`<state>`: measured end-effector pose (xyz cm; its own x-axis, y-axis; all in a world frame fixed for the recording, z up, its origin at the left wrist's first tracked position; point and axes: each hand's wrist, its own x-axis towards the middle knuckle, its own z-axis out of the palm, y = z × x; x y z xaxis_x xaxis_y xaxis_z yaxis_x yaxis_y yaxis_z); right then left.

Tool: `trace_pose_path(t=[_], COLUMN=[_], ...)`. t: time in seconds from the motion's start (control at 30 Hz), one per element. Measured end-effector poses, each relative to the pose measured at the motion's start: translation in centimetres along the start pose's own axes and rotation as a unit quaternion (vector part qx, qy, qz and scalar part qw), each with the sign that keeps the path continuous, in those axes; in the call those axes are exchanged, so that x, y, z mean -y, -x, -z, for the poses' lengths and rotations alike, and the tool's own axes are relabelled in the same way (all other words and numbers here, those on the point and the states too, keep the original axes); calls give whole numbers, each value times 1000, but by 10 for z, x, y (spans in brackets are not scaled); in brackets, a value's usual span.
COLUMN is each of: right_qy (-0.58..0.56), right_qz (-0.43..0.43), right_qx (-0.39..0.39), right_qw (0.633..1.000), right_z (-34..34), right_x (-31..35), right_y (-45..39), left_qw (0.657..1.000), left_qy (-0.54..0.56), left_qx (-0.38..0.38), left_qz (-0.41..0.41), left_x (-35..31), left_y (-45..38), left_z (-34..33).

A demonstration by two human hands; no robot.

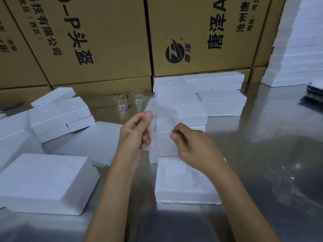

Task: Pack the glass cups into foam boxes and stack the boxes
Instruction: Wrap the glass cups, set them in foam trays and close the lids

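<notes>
- The left hand (135, 132) and the right hand (189, 145) are raised together over the worktop (253, 154); between their fingers is a clear glass cup (163, 122), round-rimmed and nearly invisible against the white behind it.
- A thin, crinkly translucent wrap (152, 109) lies around the cup. The left fingers are curled and pinch its edge; the right thumb and forefinger pinch the cup's rim, or the wrap over it, at the near side. Which of the two I cannot tell.
- Judged from this, the step in hand is wrapping one cup before it goes into foam.
- Just below the right fingers sits an open foam box (181, 180), matte white, grainy, with a shallow moulded recess, and holding no cup that shows.
- Beyond the fingers three more glass cups (135, 102) stand upright and unwrapped, straight-walled and shiny, so several cups remain.
- To the left of the left fingers lie a large foam block (43, 180) and a loose heap of foam pieces (61, 114); a sheet of bubbly wrap (94, 142) is spread beside them.
- Past the fingers and to the right, low stacks of closed foam boxes (222, 102) suggest some packing and stacking is done; a tall foam pile (297, 49) rises farther right.
- Brown printed cardboard cartons (104, 41) wall the back of the brushed-metal worktop.
</notes>
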<state>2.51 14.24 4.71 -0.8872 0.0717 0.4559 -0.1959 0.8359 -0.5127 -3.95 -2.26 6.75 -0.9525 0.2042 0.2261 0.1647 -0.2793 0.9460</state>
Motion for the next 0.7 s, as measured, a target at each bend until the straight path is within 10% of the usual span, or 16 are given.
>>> trace_pose_path(t=[0.13,0.23,0.47,0.7], right_qy=[42,-138,-654,-721], right_qz=[-25,-131,-235,-200], right_qx=[-38,-50,-27,57], right_qw=[998,980,719,661], right_z=[-4,-5,12,13], right_x=[2,3,-1,-2], right_y=[-3,-6,-23,-17], left_qw=[997,989,957,974], left_qy=[-47,-78,-121,-144], left_qx=[54,126,252,-142], left_qz=[-15,10,77,-107], left_x=[-3,-2,0,3], left_y=[5,9,16,5], left_z=[-3,-10,-18,-13])
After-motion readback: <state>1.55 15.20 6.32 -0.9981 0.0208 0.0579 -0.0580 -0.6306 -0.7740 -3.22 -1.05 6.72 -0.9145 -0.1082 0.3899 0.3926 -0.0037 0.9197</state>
